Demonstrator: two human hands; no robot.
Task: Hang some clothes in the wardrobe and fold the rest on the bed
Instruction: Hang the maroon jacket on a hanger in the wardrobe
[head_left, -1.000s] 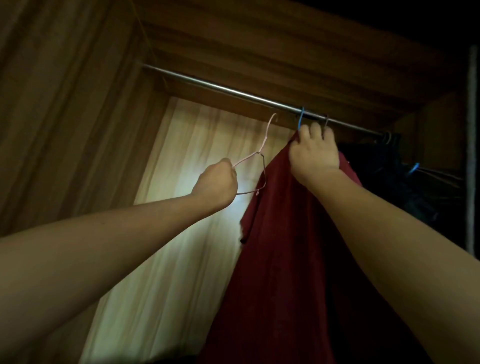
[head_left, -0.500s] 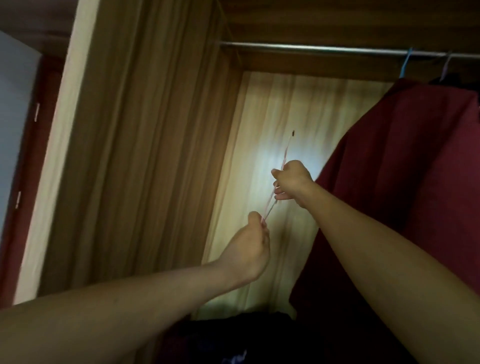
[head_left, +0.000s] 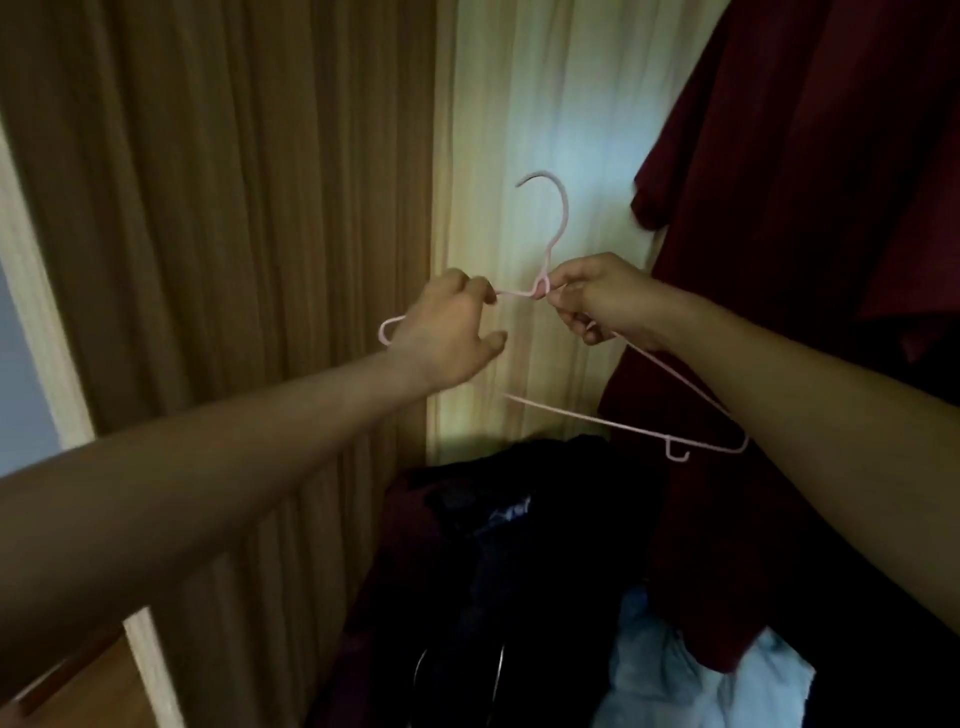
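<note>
Pink wire makes up the thin hanger (head_left: 542, 285), and it sits right between the two hands with its hook pointing up above them. No clothes are on it. The left hand (head_left: 447, 327) has its fingers curled round the wire on the left side, and one little pink end pokes out just past that hand. The right hand (head_left: 597, 304) pinches the wire close to the twist under the hook, so both hands are clamped on the hanger and are close together, with only a short bit of wire between them. The long bottom bar runs down and away under the right arm. Just to the right of the right hand, a dark red garment (head_left: 779, 260) already hangs down; what it hangs from is out of view. Below both hands lies a heap of dark clothes (head_left: 519, 519), and a pale blue cloth (head_left: 675, 675) lies lower, under the right arm. To the left of the left hand is the brown wooden wall (head_left: 260, 208) of the wardrobe, and behind the hands is its light back panel (head_left: 519, 104). The step in hand looks like getting an empty hanger ready. The next move probably calls for one hand to let go, pick a piece of clothing, and slip the hanger ends into its neck. The wire is thin, so it could bend or snag the cloth.
</note>
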